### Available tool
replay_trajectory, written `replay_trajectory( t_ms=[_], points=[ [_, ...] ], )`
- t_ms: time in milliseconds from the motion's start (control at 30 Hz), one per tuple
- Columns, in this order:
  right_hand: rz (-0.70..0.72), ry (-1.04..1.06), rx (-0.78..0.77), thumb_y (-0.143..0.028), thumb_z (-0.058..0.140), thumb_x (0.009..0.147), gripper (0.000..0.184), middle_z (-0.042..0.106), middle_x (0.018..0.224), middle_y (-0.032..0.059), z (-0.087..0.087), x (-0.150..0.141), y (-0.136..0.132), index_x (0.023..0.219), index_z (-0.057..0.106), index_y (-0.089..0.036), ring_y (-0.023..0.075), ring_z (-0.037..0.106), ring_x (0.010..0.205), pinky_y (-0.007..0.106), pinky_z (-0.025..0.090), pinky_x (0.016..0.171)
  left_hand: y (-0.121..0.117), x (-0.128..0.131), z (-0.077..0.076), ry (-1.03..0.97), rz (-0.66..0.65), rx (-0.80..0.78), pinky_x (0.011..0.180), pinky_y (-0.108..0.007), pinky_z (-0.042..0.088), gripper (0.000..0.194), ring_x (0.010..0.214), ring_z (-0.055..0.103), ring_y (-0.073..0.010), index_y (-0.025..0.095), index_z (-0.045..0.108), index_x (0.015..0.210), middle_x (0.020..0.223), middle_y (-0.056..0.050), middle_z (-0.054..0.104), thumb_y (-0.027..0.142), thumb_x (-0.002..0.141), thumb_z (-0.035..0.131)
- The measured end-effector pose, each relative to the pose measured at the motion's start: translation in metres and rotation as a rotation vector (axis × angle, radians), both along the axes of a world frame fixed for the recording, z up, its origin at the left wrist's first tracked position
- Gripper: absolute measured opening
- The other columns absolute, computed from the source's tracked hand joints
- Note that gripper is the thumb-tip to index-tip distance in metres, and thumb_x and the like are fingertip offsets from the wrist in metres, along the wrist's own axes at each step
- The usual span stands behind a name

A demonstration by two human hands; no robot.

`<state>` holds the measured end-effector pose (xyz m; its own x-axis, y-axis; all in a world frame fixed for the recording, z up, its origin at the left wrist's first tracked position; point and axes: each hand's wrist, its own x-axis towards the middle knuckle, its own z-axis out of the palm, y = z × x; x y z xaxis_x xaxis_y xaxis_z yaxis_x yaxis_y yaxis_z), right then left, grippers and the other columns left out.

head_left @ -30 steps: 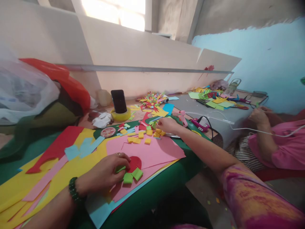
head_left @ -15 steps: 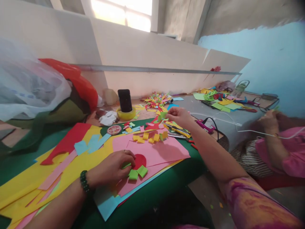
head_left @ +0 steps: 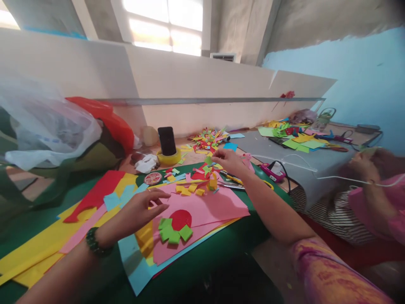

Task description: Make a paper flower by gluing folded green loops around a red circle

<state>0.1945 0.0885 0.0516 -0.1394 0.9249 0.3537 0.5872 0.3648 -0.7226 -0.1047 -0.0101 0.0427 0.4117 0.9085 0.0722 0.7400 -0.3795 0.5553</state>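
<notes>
On the pink sheet lies a red disc, with several small green craft pieces set along its lower left edge. My left hand hovers just above the left of these, fingers apart and holding nothing. Over the cluttered far part of the sheet, my right hand has its fingertips pinched at a small green craft piece. Below that hand are several yellow pieces, scissors and a yellow cutter.
A phone leans in a yellow tape roll. Behind are a heap of coloured cutouts and a magenta device. Bags stand at left. At right, a co-worker's hands are near a white cord.
My left hand has lifted off the green pieces and spread its fingers, uncovering more of them beside the disc. My right hand rose with green bits, then came slightly lower and left.
</notes>
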Motion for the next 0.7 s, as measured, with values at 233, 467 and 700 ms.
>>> replay_trajectory(
  t_ms=[233, 467, 700],
  points=[
    [0.180, 0.132, -0.070, -0.039, 0.062, 0.071, 0.023, 0.055, 0.062, -0.0017, 0.001, 0.011, -0.022, 0.070, 0.061, -0.016, 0.0109, 0.047, 0.059, 0.024, 0.037, 0.055, 0.045, 0.072, 0.025, -0.375, 0.077, -0.211, 0.067, -0.028, 0.053, 0.088, 0.076, 0.061, -0.0133, 0.021, 0.036, 0.145, 0.141, -0.015, 0.048, 0.033, 0.066, 0.074],
    [0.141, 0.412, 0.028, -0.049, 0.065, 0.069, 0.033, 0.054, 0.061, -0.0027, -0.014, 0.014, -0.022, 0.070, 0.057, -0.018, 0.0090, 0.045, 0.051, 0.023, 0.037, 0.049, 0.095, 0.160, -0.016, -0.864, 0.038, -0.614, 0.049, -0.018, 0.039, 0.004, 0.050, 0.045, -0.0066, 0.014, 0.066, 0.072, 0.058, 0.002, 0.055, 0.014, 0.076, 0.064],
    [-0.248, 0.863, 0.414, -0.048, 0.074, 0.069, 0.037, 0.043, 0.051, -0.0080, -0.004, 0.074, -0.077, 0.066, 0.050, -0.020, 0.0059, 0.039, 0.043, 0.019, 0.029, 0.041, 0.153, 0.149, -0.026, -1.046, 0.358, -0.559, 0.061, -0.024, 0.051, 0.013, 0.071, 0.060, -0.0129, 0.012, 0.066, 0.093, 0.085, -0.004, 0.064, 0.023, 0.088, 0.060]
  ],
)
